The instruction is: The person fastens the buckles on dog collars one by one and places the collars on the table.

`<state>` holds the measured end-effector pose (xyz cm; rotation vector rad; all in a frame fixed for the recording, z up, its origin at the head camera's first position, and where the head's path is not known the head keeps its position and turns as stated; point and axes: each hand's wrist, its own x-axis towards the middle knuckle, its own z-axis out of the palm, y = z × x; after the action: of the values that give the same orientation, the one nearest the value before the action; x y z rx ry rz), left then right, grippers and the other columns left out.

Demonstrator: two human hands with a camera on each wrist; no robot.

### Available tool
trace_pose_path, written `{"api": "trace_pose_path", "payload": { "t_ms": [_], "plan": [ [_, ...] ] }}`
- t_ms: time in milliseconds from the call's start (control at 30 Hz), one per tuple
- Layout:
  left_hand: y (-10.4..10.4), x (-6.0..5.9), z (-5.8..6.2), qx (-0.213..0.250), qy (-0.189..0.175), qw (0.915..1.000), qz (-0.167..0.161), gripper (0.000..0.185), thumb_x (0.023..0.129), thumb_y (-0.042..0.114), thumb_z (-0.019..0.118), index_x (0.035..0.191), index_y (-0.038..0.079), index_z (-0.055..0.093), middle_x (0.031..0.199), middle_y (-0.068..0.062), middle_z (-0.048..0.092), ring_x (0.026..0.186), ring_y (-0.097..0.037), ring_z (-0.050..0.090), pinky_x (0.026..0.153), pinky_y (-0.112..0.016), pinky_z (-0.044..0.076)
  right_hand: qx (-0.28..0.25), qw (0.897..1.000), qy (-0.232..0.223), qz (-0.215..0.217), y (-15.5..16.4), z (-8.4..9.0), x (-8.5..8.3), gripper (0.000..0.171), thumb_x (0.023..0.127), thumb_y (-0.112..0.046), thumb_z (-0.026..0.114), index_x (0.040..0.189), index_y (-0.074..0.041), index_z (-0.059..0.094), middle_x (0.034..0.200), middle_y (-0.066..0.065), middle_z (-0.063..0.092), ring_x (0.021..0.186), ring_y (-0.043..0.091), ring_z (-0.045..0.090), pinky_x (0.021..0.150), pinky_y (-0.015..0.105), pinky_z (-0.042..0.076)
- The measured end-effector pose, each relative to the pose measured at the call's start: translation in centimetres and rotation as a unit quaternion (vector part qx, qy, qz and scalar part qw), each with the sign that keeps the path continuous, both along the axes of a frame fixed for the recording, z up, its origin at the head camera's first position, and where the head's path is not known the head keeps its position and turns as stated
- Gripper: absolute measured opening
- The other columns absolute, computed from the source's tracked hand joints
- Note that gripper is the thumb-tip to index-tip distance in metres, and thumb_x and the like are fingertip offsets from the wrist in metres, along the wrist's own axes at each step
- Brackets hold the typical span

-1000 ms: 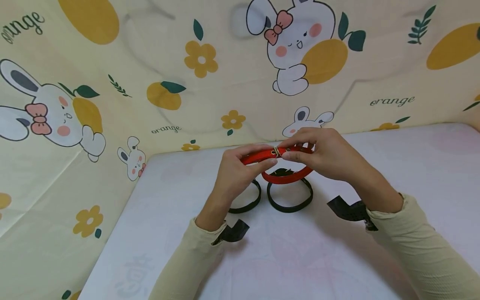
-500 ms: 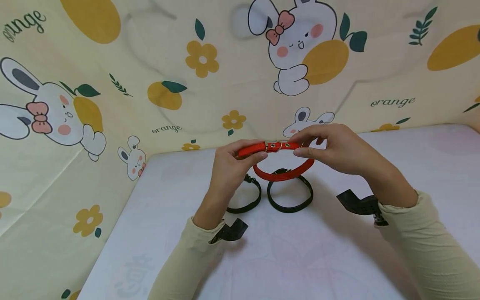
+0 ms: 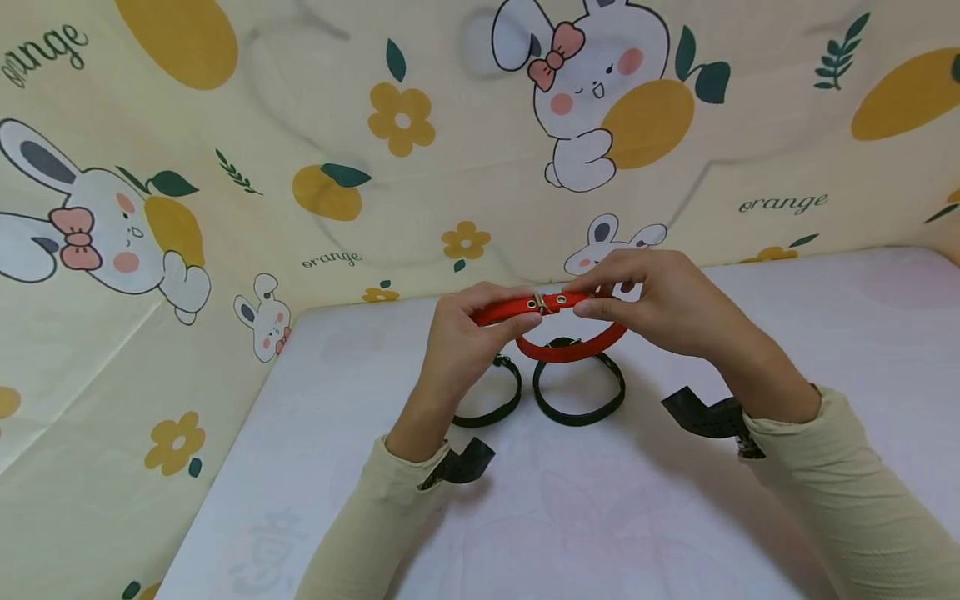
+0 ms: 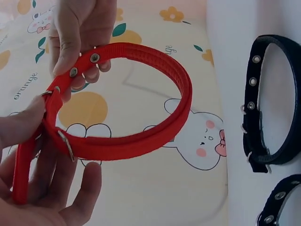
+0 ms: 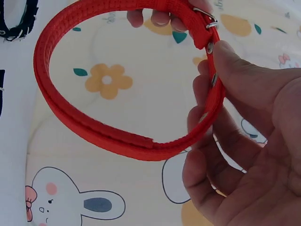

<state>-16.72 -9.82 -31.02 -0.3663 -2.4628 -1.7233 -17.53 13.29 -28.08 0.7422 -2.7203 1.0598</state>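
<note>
A red nylon collar (image 3: 570, 350) with metal eyelets and a buckle (image 3: 541, 302) hangs in the air above the white table (image 3: 600, 517). My left hand (image 3: 504, 317) pinches the strap just left of the buckle. My right hand (image 3: 597, 302) pinches the eyelet end just right of it. In the left wrist view the red collar (image 4: 141, 141) forms a loop, with the left hand (image 4: 44, 188) at the buckle (image 4: 64, 142) and the right hand (image 4: 77, 33) on the eyelets. In the right wrist view the right hand (image 5: 244, 141) holds the red collar (image 5: 89, 125) by its strap.
Two buckled black collars (image 3: 491, 396) (image 3: 579, 392) lie side by side on the table under the hands. A cloth backdrop (image 3: 300, 167) printed with bunnies and oranges closes off the back and the left side. Black straps (image 3: 465, 462) (image 3: 708, 417) sit at both wrists.
The hands drew apart and rose, baring the eyelet end. They have since come closer together and dropped a little. The buckle now sits slightly further left. The black collars have not moved.
</note>
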Motion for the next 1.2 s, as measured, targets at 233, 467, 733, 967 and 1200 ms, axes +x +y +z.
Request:
{"api": "trace_pose_path", "payload": {
  "t_ms": [233,467,733,967,1200],
  "plan": [
    [-0.01,0.2,0.27,-0.057,0.006,0.9983,0.013,0.024,0.082,0.022,0.083,0.106,0.018,0.08,0.104,0.002,0.076,0.097,-0.018,0.063,0.07,-0.029,0.057,-0.001,1.0,-0.013,0.003,-0.12,-0.02,0.11,0.025,0.085,-0.019,0.08,0.109,-0.027,0.079,0.108,0.002,0.073,0.103,0.022,0.059,0.067,0.033,0.051],
    [-0.01,0.24,0.31,-0.112,0.054,0.9923,-0.005,0.023,0.08,0.023,0.085,0.101,0.015,0.081,0.098,0.0,0.078,0.092,-0.013,0.065,0.065,-0.028,0.056,0.01,1.0,-0.004,0.012,-0.13,-0.12,0.17,0.025,0.085,-0.02,0.08,0.109,-0.025,0.078,0.109,0.003,0.072,0.104,0.023,0.06,0.068,0.034,0.051],
    [-0.04,-0.13,-0.24,-0.077,0.072,0.9929,-0.055,0.022,0.083,0.02,0.082,0.103,0.012,0.08,0.1,-0.001,0.078,0.094,-0.012,0.07,0.079,-0.026,0.058,0.028,0.999,-0.009,0.036,-0.5,-0.24,0.18,0.027,0.088,-0.026,0.077,0.114,-0.024,0.076,0.11,0.001,0.071,0.107,0.022,0.058,0.074,0.034,0.055],
    [-0.31,-0.34,-0.4,-0.028,0.051,0.9972,-0.048,0.025,0.084,0.018,0.08,0.109,0.013,0.078,0.105,-0.003,0.075,0.097,-0.018,0.065,0.076,-0.029,0.058,0.022,0.999,0.005,0.031,-0.8,-0.5,0.09,0.029,0.089,-0.026,0.076,0.118,-0.026,0.074,0.1,-0.004,0.07,0.093,0.018,0.055,0.071,0.033,0.049],
    [-0.37,-0.36,-0.28,0.012,0.039,0.9985,-0.038,0.024,0.084,0.017,0.081,0.108,0.012,0.079,0.104,-0.004,0.076,0.095,-0.019,0.065,0.074,-0.029,0.057,-0.009,1.0,0.012,0.01,-0.92,-0.49,0.13,0.023,0.086,-0.026,0.079,0.108,-0.027,0.076,0.096,-0.006,0.071,0.093,0.013,0.057,0.081,0.036,0.045]
  ]
}}
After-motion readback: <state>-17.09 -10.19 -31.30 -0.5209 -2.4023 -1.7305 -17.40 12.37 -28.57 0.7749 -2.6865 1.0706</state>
